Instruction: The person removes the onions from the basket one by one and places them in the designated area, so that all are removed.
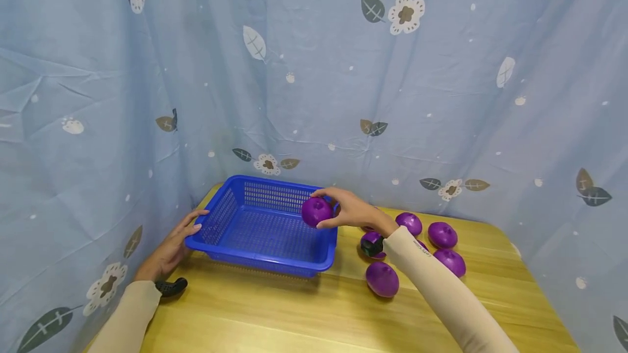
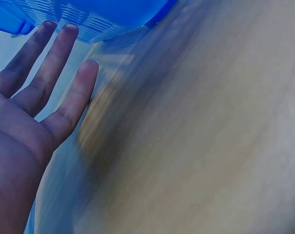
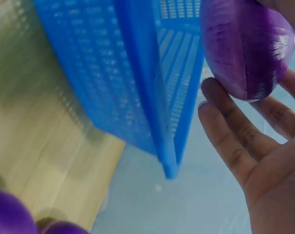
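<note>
My right hand [image 1: 350, 210] holds a purple onion [image 1: 316, 212] between thumb and fingers, over the right end of a blue plastic basket [image 1: 267, 262]. In the right wrist view the glossy onion [image 3: 245, 46] has faint lengthwise lines, and the basket's slotted wall [image 3: 89, 63] stands beside it. At the basket's left end, my left hand [image 1: 169, 247] has its fingertips right at the rim. The left wrist view shows several fingers of that hand [image 2: 40, 97] stretched out towards the basket's side [image 2: 113, 19].
Several more purple onions lie on the wooden table to the basket's right, among them one in front [image 1: 382, 279] and one farther right [image 1: 442, 235]. The right forearm partly covers some. A blue patterned curtain [image 1: 314, 97] hangs behind the table [image 1: 275, 315] and at both sides.
</note>
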The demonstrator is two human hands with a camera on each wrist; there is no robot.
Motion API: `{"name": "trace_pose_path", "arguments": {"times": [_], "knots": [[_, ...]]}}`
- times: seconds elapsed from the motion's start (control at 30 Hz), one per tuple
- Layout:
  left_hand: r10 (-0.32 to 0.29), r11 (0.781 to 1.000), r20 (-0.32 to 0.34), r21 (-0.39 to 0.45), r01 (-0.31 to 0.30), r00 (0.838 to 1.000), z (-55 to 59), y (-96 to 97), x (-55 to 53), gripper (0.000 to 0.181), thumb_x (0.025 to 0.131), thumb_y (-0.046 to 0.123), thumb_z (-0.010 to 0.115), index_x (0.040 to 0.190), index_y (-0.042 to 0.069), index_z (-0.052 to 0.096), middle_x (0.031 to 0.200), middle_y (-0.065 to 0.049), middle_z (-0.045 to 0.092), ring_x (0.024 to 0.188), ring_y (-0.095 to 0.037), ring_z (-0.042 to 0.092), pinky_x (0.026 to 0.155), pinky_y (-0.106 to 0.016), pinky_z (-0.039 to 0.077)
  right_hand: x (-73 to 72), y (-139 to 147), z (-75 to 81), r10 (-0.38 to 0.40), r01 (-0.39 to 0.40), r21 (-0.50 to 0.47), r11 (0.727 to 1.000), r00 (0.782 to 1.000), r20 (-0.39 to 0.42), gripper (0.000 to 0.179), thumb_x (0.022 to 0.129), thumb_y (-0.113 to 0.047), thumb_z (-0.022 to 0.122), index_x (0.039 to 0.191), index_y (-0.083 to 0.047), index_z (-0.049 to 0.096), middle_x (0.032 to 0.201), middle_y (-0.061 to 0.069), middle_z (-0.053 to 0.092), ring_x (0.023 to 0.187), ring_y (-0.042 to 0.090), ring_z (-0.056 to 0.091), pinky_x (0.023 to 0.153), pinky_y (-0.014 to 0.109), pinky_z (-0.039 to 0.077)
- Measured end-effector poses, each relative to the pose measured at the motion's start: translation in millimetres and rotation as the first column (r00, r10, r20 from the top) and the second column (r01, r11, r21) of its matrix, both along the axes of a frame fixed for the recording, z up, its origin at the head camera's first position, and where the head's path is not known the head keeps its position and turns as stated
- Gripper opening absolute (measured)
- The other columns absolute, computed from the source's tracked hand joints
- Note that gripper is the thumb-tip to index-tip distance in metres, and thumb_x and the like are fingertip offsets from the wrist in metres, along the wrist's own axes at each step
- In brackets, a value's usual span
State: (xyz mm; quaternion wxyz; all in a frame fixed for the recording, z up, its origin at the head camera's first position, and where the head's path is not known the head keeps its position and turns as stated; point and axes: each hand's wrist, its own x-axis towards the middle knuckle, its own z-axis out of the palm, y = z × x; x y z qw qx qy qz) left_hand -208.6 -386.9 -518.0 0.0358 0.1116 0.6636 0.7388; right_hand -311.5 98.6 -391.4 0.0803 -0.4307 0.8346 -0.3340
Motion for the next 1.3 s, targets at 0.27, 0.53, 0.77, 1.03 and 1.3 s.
{"name": "trace_pose_path", "arguments": {"times": [0.27, 0.53, 0.77, 1.03, 1.3], "knots": [[-0.011, 1.000, -0.004, 0.001, 0.011, 1.000, -1.8, -0.4, -1.2, 0.042, 0.112, 0.020, 0.042, 0.154, 0.024, 0.041, 0.142, -0.003, 0.037, 0.109, -0.019, 0.065, 0.088, -0.032, 0.057, 1.1, 28.6, -1.1, -0.043, 0.043, 0.001, 0.999, 0.999, -0.020, 0.076, 0.083, -0.043, 0.087, 0.148, -0.024, 0.052, 0.139, -0.007, 0.055, 0.102, 0.020, 0.062, 0.086, 0.038, 0.057], [0.013, 1.000, 0.017, -0.005, -0.013, 1.000, -0.4, 1.0, -2.2, 0.041, 0.111, 0.021, 0.044, 0.152, 0.026, 0.043, 0.142, -0.002, 0.038, 0.109, -0.018, 0.065, 0.088, -0.033, 0.057, 8.9, 58.4, -4.4, -0.048, 0.047, -0.040, 0.998, 0.998, -0.030, 0.077, 0.084, -0.036, 0.087, 0.149, -0.014, 0.051, 0.142, 0.001, 0.055, 0.101, 0.022, 0.065, 0.084, 0.041, 0.058], [-0.003, 1.000, 0.012, -0.001, 0.003, 1.000, -0.2, 0.4, -0.6, 0.042, 0.111, 0.021, 0.043, 0.153, 0.025, 0.041, 0.143, 0.000, 0.036, 0.109, -0.018, 0.065, 0.087, -0.033, 0.058, 20.8, 87.7, -16.3, -0.064, 0.063, -0.057, 0.996, 0.998, -0.024, 0.076, 0.083, -0.036, 0.088, 0.148, -0.019, 0.052, 0.141, 0.000, 0.057, 0.105, 0.020, 0.065, 0.084, 0.038, 0.059], [0.003, 0.999, 0.007, -0.033, -0.002, 1.000, -1.6, 0.6, -0.4, 0.043, 0.112, 0.021, 0.041, 0.154, 0.024, 0.040, 0.147, -0.001, 0.030, 0.113, -0.017, 0.062, 0.089, -0.033, 0.057, 39.7, 121.0, -27.1, -0.113, 0.109, -0.068, 0.992, 0.992, -0.050, 0.076, 0.086, -0.036, 0.086, 0.149, -0.014, 0.050, 0.143, 0.003, 0.055, 0.110, 0.022, 0.062, 0.087, 0.039, 0.057], [-0.005, 1.000, 0.007, -0.020, 0.005, 1.000, -1.4, -0.4, -2.7, 0.043, 0.112, 0.020, 0.041, 0.154, 0.025, 0.040, 0.145, -0.001, 0.035, 0.112, -0.018, 0.064, 0.089, -0.034, 0.057, 63.0, 156.0, -34.4, -0.227, 0.226, -0.065, 0.972, 0.974, -0.005, 0.077, 0.083, -0.039, 0.088, 0.149, -0.023, 0.051, 0.131, 0.002, 0.061, 0.109, 0.024, 0.065, 0.089, 0.042, 0.057]]}}
